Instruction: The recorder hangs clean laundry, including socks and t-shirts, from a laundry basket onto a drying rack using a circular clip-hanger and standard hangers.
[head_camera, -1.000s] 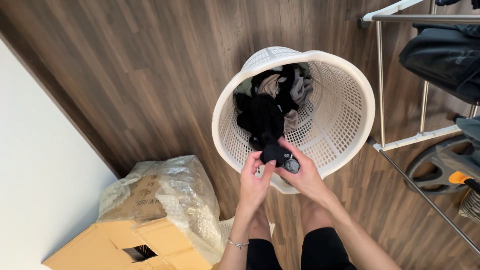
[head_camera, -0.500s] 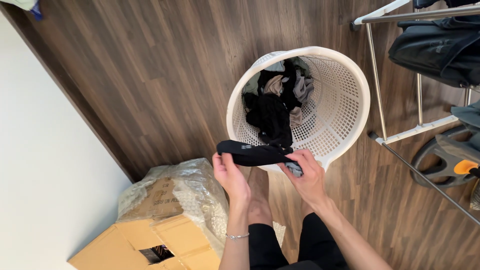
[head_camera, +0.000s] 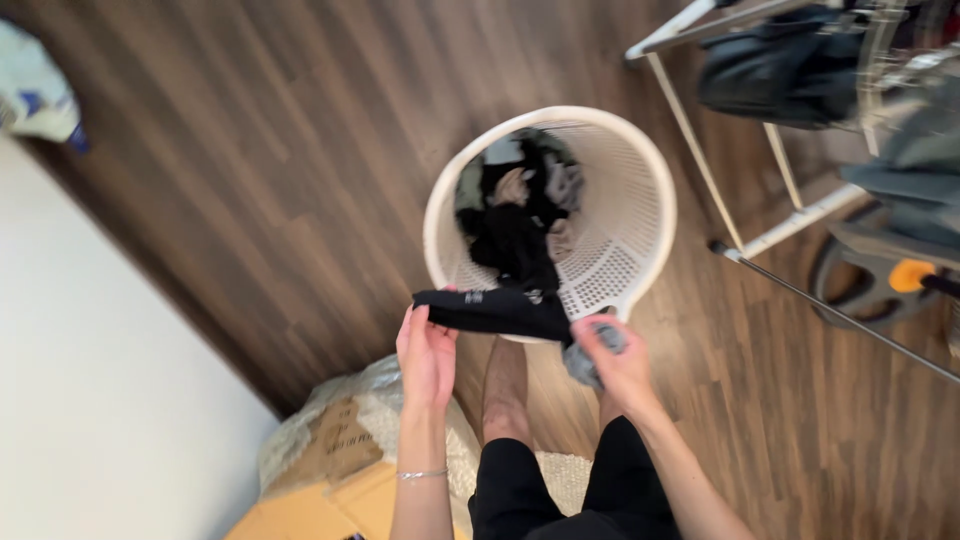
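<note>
Over the white basket's (head_camera: 655, 215) six-o'clock rim, left hand (head_camera: 427, 352) and right hand (head_camera: 612, 358) pinch opposite ends of a black sock (head_camera: 492, 311), stretching it flat; right fingers also clasp grey fabric (head_camera: 582, 366).

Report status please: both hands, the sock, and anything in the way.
Left hand and right hand each grip one end of the black sock, stretched flat. White laundry basket just beyond, clothes inside. Nothing blocking.
</note>
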